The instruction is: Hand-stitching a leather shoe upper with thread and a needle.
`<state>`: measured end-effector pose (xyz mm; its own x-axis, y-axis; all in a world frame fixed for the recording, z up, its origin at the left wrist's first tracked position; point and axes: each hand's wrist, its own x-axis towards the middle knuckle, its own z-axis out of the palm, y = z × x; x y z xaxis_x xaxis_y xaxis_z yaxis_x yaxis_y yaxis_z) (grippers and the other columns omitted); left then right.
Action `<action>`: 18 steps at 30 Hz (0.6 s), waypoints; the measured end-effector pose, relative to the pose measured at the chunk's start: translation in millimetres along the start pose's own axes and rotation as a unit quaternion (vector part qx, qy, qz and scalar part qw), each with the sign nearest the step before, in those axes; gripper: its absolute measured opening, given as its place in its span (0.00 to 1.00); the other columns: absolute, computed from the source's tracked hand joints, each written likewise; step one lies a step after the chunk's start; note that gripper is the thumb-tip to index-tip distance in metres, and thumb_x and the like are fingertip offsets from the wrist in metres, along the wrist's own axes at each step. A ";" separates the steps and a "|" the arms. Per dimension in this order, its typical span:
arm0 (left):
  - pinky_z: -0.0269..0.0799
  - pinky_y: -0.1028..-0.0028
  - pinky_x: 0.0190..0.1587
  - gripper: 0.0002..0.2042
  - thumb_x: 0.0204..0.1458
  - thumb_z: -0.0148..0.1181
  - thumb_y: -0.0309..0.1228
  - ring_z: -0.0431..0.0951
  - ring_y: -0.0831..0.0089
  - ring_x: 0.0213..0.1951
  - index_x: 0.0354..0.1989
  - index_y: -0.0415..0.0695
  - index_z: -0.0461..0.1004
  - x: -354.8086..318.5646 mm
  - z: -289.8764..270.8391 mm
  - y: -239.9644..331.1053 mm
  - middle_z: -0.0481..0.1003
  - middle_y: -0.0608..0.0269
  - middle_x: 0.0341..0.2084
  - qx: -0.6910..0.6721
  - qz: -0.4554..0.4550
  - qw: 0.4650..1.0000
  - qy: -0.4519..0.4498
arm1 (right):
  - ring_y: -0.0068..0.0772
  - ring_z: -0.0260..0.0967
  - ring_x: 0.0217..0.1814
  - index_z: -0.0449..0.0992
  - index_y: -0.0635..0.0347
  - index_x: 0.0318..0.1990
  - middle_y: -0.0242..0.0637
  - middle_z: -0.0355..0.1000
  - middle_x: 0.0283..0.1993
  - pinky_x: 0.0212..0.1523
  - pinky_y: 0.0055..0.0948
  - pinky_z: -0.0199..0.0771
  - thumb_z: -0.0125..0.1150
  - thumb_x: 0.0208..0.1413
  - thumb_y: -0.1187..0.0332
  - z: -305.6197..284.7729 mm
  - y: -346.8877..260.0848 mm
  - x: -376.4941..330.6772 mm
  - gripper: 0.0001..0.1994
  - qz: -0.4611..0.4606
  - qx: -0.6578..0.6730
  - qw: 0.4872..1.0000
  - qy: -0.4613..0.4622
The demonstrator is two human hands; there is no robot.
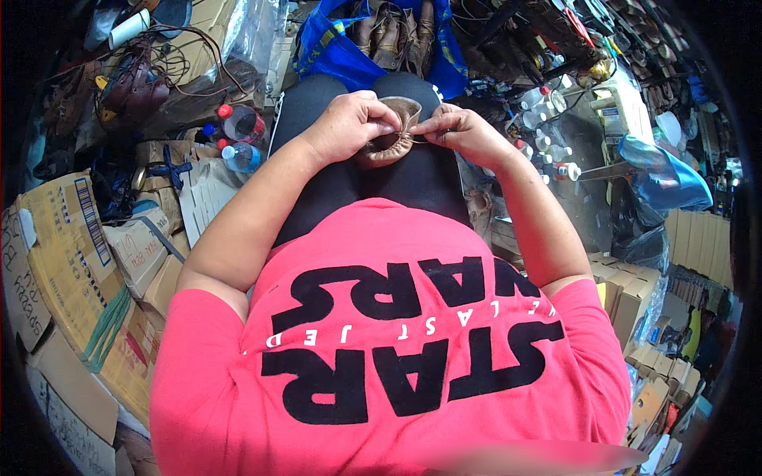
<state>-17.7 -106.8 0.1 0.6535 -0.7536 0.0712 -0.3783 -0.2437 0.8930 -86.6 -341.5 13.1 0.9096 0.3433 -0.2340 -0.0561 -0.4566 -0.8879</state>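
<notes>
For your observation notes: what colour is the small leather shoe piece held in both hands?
Tan-brown; the small leather shoe piece shows best in the head view.

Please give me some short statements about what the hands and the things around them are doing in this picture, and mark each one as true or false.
1. Both hands hold a small brown leather shoe over the lap. True.
2. The left hand is resting on a cardboard box. False: it grips the shoe's left side.
3. The right hand pinches the shoe's edge with its fingertips. True.
4. Plastic bottles with red caps lie on the person's left. True.
5. The blue bag beyond the knees is empty. False: brown shoes sit in it.
</notes>
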 end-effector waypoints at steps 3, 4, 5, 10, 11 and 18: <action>0.69 0.73 0.39 0.08 0.45 0.63 0.24 0.75 0.70 0.33 0.36 0.44 0.80 -11.7 -5.6 17.7 0.73 0.61 0.25 0.149 0.075 0.986 0.026 | 0.17 0.60 0.36 0.80 0.53 0.45 0.23 0.62 0.30 0.40 0.17 0.65 0.61 0.49 0.79 3.9 -8.3 -9.5 0.15 -0.045 -0.132 0.989 0.041; 0.70 0.74 0.38 0.09 0.45 0.62 0.24 0.75 0.73 0.32 0.36 0.42 0.79 -16.2 -4.3 19.0 0.75 0.62 0.27 0.111 0.025 0.993 0.036 | 0.17 0.60 0.36 0.80 0.53 0.45 0.23 0.62 0.30 0.40 0.17 0.65 0.61 0.49 0.79 6.8 -8.6 -11.6 0.15 -0.044 -0.131 0.990 0.041; 0.70 0.74 0.38 0.09 0.45 0.62 0.24 0.75 0.73 0.32 0.36 0.42 0.79 -18.3 -3.2 18.7 0.75 0.62 0.27 0.112 0.025 0.993 0.036 | 0.15 0.60 0.35 0.79 0.54 0.46 0.22 0.64 0.31 0.38 0.16 0.64 0.62 0.50 0.78 9.9 -11.0 -13.0 0.15 0.002 -0.054 0.997 0.050; 0.71 0.78 0.35 0.08 0.46 0.61 0.24 0.74 0.81 0.29 0.36 0.39 0.78 -17.0 8.9 3.5 0.76 0.68 0.27 -0.085 -0.111 0.988 0.062 | 0.09 0.61 0.33 0.77 0.57 0.49 0.21 0.70 0.33 0.33 0.13 0.63 0.63 0.52 0.74 17.7 -8.0 -7.9 0.15 0.097 0.136 0.984 0.055; 0.71 0.78 0.35 0.08 0.46 0.61 0.24 0.74 0.81 0.29 0.36 0.39 0.78 -14.2 11.5 3.1 0.76 0.68 0.27 -0.085 -0.110 0.988 0.061 | 0.09 0.61 0.33 0.77 0.58 0.47 0.22 0.70 0.32 0.33 0.14 0.63 0.63 0.52 0.73 18.9 -7.3 -6.3 0.13 0.082 0.135 0.985 0.065; 0.69 0.79 0.34 0.05 0.44 0.64 0.24 0.73 0.80 0.29 0.29 0.40 0.76 1.6 16.9 1.9 0.74 0.69 0.25 -0.109 -0.144 0.984 0.002 | 0.16 0.68 0.34 0.78 0.62 0.31 0.28 0.74 0.31 0.37 0.20 0.69 0.67 0.48 0.71 24.5 -6.7 5.9 0.05 0.049 0.077 0.991 0.096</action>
<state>-28.4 -118.7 -5.6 0.7161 -0.6696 -0.1972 -0.0283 -0.3102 0.9503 -91.0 -316.2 8.0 0.9576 0.1334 -0.2553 -0.1970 -0.3436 -0.9182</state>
